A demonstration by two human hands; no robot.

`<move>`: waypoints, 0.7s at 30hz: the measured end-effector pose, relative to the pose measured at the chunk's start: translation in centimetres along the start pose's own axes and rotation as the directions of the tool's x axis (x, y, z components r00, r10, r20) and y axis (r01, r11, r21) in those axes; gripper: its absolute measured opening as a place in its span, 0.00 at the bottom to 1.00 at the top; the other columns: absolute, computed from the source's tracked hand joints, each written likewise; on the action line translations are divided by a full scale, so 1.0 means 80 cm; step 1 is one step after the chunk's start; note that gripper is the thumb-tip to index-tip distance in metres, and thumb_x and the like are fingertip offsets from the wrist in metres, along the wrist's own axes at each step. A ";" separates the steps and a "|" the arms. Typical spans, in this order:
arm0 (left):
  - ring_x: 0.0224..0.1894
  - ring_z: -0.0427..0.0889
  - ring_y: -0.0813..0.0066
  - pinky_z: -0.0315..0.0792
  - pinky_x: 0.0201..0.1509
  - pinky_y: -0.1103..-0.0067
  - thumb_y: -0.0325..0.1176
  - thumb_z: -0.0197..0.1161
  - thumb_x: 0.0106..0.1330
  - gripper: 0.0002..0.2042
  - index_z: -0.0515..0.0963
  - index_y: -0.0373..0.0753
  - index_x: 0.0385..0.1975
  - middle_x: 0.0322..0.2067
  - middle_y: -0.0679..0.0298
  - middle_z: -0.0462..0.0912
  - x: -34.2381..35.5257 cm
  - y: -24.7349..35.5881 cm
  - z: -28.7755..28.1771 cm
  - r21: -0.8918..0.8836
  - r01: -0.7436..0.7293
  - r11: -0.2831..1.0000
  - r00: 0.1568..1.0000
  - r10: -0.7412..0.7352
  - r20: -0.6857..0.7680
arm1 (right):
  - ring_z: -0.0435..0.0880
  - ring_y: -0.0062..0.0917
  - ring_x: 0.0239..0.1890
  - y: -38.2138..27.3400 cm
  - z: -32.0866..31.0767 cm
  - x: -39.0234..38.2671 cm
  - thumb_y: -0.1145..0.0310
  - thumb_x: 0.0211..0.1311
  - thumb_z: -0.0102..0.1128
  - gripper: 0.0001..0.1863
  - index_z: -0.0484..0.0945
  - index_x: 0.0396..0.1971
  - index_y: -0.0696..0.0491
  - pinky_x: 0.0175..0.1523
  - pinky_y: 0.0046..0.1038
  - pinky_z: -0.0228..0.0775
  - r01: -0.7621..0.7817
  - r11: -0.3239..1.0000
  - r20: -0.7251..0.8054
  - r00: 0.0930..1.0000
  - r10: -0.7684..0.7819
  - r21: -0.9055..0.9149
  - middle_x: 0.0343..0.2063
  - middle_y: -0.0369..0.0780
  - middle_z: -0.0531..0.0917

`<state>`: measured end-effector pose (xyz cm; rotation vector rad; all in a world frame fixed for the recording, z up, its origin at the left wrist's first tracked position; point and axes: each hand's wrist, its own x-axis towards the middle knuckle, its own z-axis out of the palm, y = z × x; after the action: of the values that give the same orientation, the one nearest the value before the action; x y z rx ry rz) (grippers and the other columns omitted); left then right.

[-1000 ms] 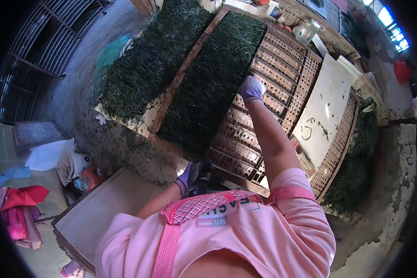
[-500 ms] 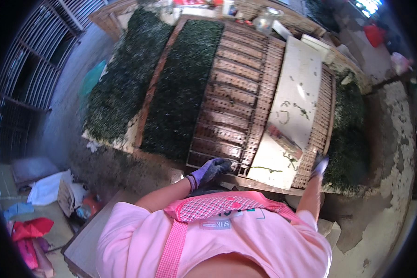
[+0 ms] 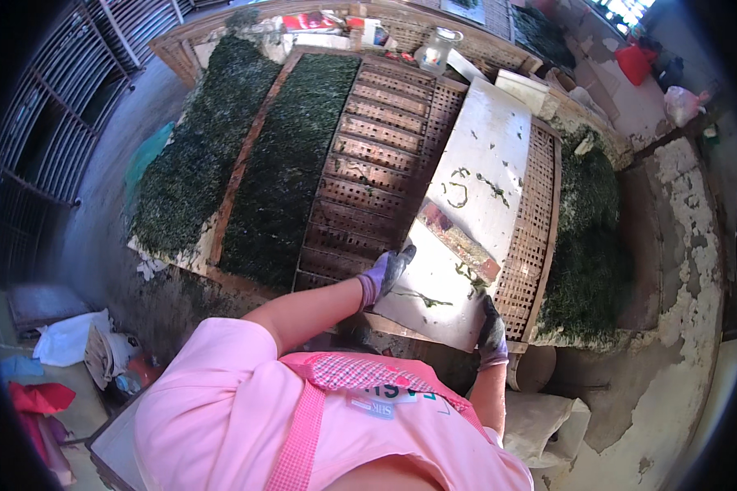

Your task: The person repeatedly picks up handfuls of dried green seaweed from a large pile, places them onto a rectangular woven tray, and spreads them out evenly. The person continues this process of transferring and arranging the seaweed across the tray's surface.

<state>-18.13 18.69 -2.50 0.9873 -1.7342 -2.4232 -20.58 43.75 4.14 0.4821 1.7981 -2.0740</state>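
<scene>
My left hand (image 3: 387,274), in a purple and dark glove, grips the left edge of a long white board (image 3: 485,139) close to its near end. My right hand (image 3: 491,331), gloved the same way, is closed at the board's near right corner. On the board lie a worn, mottled bar (image 3: 460,242) and a few dark green strands (image 3: 422,299). The board rests across brown perforated lattice racks; the slatted rack (image 3: 368,176) shows to its left, with another lattice panel (image 3: 534,221) to its right. My fingers under the board are hidden.
Dark green shredded mats (image 3: 291,172) cover the panels at left, and a further green heap (image 3: 585,245) lies at right. A glass jar (image 3: 436,51) stands by the wooden ledge behind. Cloths and bags (image 3: 74,337) lie at lower left; a pale sack (image 3: 544,425) sits lower right.
My left hand has moved from the slatted rack's front edge to the board's left edge. My right hand has come left to its near corner. The board's near end has shifted left.
</scene>
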 end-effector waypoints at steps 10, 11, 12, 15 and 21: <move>0.23 0.64 0.89 0.61 0.26 0.84 0.39 0.65 0.65 0.11 0.79 0.42 0.22 0.20 0.79 0.71 -0.103 0.040 -0.198 0.089 -0.151 0.984 0.955 0.169 -0.246 | 0.70 0.12 0.25 0.047 0.181 -0.120 0.74 0.60 0.55 0.05 0.80 0.32 0.57 0.31 0.18 0.61 0.227 0.973 0.007 0.974 -0.227 0.043 0.24 0.27 0.76; 0.23 0.64 0.88 0.61 0.26 0.84 0.40 0.65 0.64 0.12 0.80 0.42 0.22 0.20 0.79 0.71 -0.110 0.039 -0.227 0.074 -0.184 0.980 0.932 0.198 -0.303 | 0.71 0.12 0.27 0.044 0.214 -0.137 0.73 0.60 0.56 0.05 0.80 0.32 0.56 0.32 0.18 0.62 0.234 0.972 0.055 0.971 -0.235 0.009 0.24 0.27 0.76; 0.23 0.64 0.88 0.61 0.26 0.84 0.42 0.66 0.64 0.13 0.80 0.42 0.22 0.19 0.78 0.72 -0.118 0.043 -0.256 0.066 -0.215 0.974 0.912 0.225 -0.343 | 0.71 0.12 0.28 0.062 0.228 -0.139 0.73 0.61 0.56 0.05 0.80 0.32 0.56 0.33 0.18 0.63 0.210 0.977 0.108 0.971 -0.212 0.029 0.25 0.27 0.76; 0.21 0.64 0.87 0.61 0.26 0.82 0.42 0.66 0.64 0.14 0.78 0.42 0.19 0.17 0.77 0.71 -0.140 0.074 -0.348 0.115 -0.156 0.981 0.902 0.189 -0.388 | 0.74 0.15 0.32 0.140 0.275 -0.123 0.73 0.59 0.63 0.10 0.80 0.40 0.59 0.39 0.20 0.68 0.165 0.984 0.121 0.978 -0.171 0.062 0.31 0.31 0.80; 0.20 0.62 0.88 0.57 0.24 0.83 0.40 0.67 0.63 0.14 0.77 0.43 0.17 0.16 0.78 0.69 -0.130 0.080 -0.511 0.128 -0.192 0.973 0.852 0.230 -0.471 | 0.78 0.21 0.41 0.193 0.423 -0.158 0.72 0.59 0.64 0.20 0.77 0.51 0.62 0.50 0.25 0.69 0.151 0.988 0.236 0.962 -0.138 -0.040 0.43 0.38 0.83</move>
<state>7.90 -15.00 0.20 1.2062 -1.6522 -1.7851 -3.01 8.74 1.26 0.0879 1.7938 -2.0670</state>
